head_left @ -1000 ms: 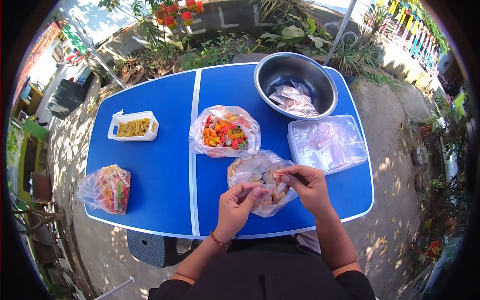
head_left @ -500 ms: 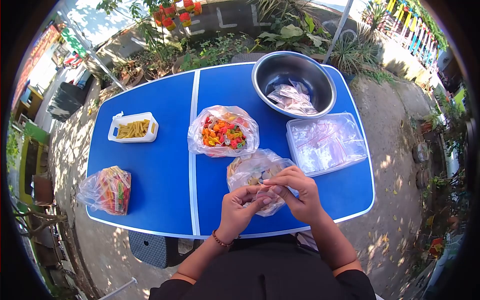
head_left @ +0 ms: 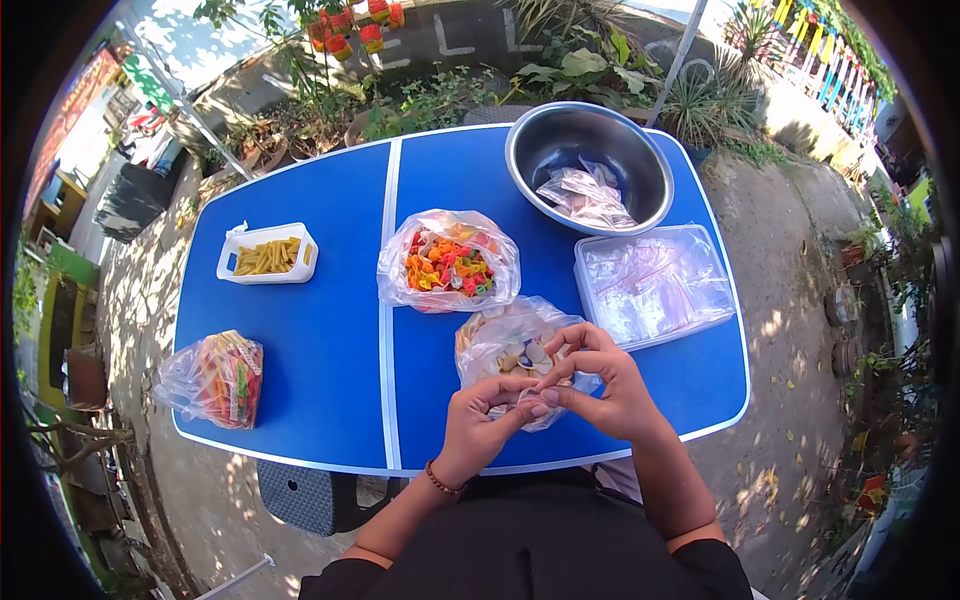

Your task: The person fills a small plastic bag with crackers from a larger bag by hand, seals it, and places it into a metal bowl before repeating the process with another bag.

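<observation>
My left hand (head_left: pixel 482 422) and my right hand (head_left: pixel 608 392) meet above the table's near edge. Fingertips of both pinch a small clear plastic bag (head_left: pixel 532 399), mostly hidden by the fingers. Right behind them, partly covered, is an opened plastic bag (head_left: pixel 490 340) with round, pale, flat pieces in it. Farther back stands another opened plastic bag (head_left: pixel 392 283) full of small orange, yellow, red and green pieces. To the right of my hands, a clear plastic box (head_left: pixel 655 285) holds a pile of flat clear bags with pinkish-red lines.
A steel bowl (head_left: pixel 522 165) holding several filled small bags (head_left: pixel 590 195) stands at the back right of the blue table (head_left: pixel 310 350). On the left are a white container (head_left: pixel 307 262) of yellowish sticks and a bag of colourful strips (head_left: pixel 225 380).
My right hand has shifted slightly right and down, its fingers lifting a little. Both hands still pinch the small bag, now a bit lower. Everything else on the table stays put.
</observation>
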The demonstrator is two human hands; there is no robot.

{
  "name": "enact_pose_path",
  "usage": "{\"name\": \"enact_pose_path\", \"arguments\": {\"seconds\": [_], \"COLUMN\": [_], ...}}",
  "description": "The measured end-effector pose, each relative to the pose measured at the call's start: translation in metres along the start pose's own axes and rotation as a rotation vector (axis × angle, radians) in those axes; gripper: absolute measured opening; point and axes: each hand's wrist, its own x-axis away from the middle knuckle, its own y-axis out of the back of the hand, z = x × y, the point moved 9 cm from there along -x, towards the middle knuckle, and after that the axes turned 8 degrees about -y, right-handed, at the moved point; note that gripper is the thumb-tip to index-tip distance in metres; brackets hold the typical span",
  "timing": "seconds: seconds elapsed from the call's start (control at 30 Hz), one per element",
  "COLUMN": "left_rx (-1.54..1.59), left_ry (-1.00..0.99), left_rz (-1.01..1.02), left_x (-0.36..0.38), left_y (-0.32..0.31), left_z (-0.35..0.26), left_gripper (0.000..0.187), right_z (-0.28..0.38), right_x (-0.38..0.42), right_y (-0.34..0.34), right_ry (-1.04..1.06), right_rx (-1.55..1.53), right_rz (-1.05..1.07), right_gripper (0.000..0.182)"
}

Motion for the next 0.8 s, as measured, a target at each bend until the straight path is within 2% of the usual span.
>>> {"name": "enact_pose_path", "arguments": {"seconds": [0.1, 0.2, 0.3, 0.4, 0.5, 0.6, 0.7, 0.8], "left_rx": [0.099, 0.235, 0.333, 0.379, 0.38, 0.358, 0.343, 0.34], "left_ry": [0.039, 0.072, 0.081, 0.058, 0.041, 0.031, 0.012, 0.002], "left_rz": [-0.045, -0.134, -0.209, -0.254, -0.287, -0.314, -0.343, -0.364], "left_x": [0.002, 0.0, -0.002, -0.003, -0.003, -0.002, -0.001, -0.001], "left_y": [0.002, 0.01, 0.021, 0.025, 0.027, 0.032, 0.039, 0.044], "left_z": [0.003, 0.011, 0.017, 0.016, 0.017, 0.016, 0.014, 0.01], "left_gripper": [0.026, 0.027, 0.031, 0.033, 0.033, 0.033, 0.032, 0.031], "right_z": [0.001, -0.038, -0.059, -0.06, -0.053, -0.056, -0.046, -0.059], "right_x": [-0.002, -0.012, -0.018, -0.023, -0.03, -0.033, -0.031, -0.024], "right_y": [0.001, 0.007, -0.011, -0.028, -0.041, -0.048, -0.042, -0.039], "right_ry": [0.088, -0.104, -0.176, -0.108, 0.063, 0.032, 0.054, 0.009], "right_rx": [-0.006, -0.208, 0.223, 0.527, 0.751, 0.868, 0.826, 0.875], "right_rz": [0.023, -0.099, 0.034, -0.03, -0.106, -0.065, -0.082, 0.015], "right_gripper": [0.009, 0.016, 0.025, 0.029, 0.033, 0.036, 0.033, 0.029]}}
